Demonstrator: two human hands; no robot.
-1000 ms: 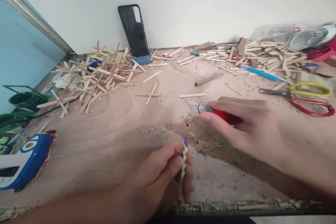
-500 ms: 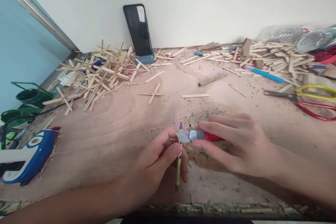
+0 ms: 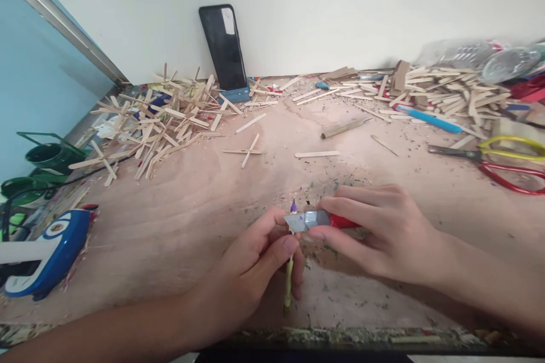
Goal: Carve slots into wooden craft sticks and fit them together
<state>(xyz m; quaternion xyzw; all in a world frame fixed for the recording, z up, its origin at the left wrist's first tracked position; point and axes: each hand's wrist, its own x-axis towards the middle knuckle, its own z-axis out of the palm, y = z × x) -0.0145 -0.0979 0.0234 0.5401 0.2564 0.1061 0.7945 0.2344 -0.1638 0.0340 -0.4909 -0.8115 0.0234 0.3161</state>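
My left hand (image 3: 255, 264) is closed around a thin yellow-green pencil (image 3: 289, 281) with a purple tip (image 3: 293, 205), held near the table's front edge. My right hand (image 3: 378, 235) grips a red-handled utility knife (image 3: 315, 219). The knife's grey blade lies across the pencil just below the purple tip, and my left thumb sits beside it. Green and purple shavings speckle the tabletop around both hands.
Heaps of wooden craft sticks (image 3: 157, 119) lie at back left and back right (image 3: 443, 93). A black phone (image 3: 224, 48) leans on the wall. Scissors with red and yellow handles (image 3: 498, 161) lie right, with a blue pen (image 3: 428, 119), and a blue-white glue gun (image 3: 40, 252) lies left.
My right hand brought the knife from up on the table down to the pencil. The blade now rests across the pencil near its tip; both hands shifted slightly since half a second ago.
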